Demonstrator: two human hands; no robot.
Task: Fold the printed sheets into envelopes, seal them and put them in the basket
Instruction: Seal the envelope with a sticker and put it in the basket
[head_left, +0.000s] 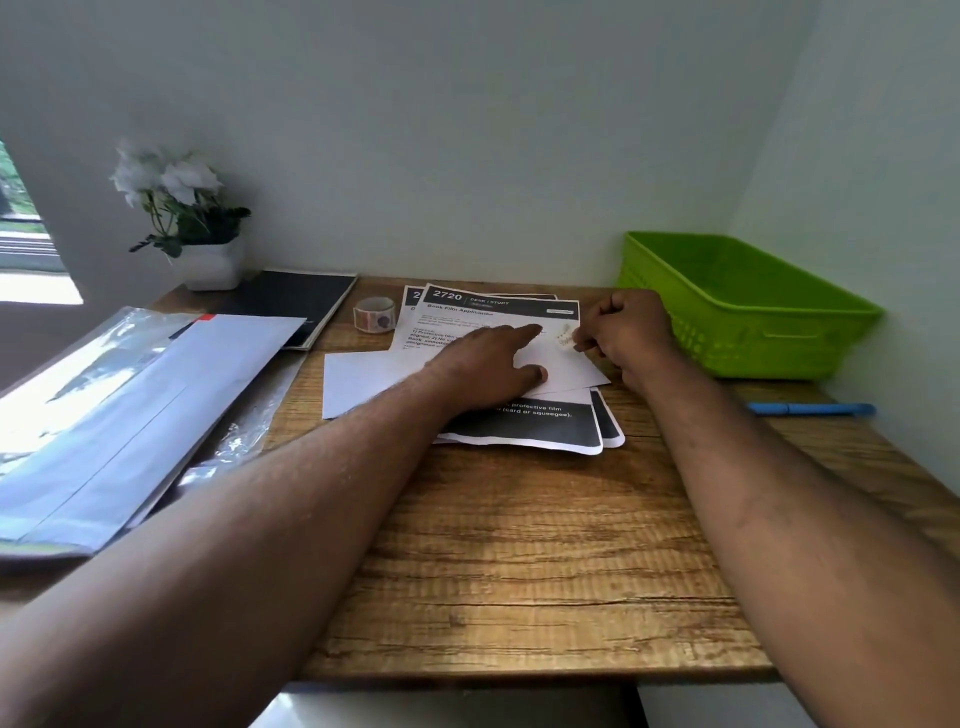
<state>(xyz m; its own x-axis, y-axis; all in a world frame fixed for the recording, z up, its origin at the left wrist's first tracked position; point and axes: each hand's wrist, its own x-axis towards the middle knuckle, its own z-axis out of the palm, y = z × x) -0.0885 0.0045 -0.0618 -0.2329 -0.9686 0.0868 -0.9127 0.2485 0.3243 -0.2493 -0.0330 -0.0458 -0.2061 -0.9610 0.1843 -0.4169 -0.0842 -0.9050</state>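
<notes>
A stack of printed sheets (498, 312) with black headers lies at the back middle of the wooden desk. On top of it rests a white envelope (363, 382). My left hand (488, 364) presses flat on the envelope, fingers spread. My right hand (623, 332) pinches a small pale sticker (566, 335) at the envelope's right end. A roll of stickers (374, 313) stands just left of the sheets. The green plastic basket (748, 306) sits at the back right, close to my right hand, and looks empty.
A pack of envelopes in clear wrapping (114, 415) lies at the left. Behind it are a black notebook (301, 301) and a white pot of flowers (192, 223). A blue pen (810, 409) lies at the right edge. Walls close in behind and at the right.
</notes>
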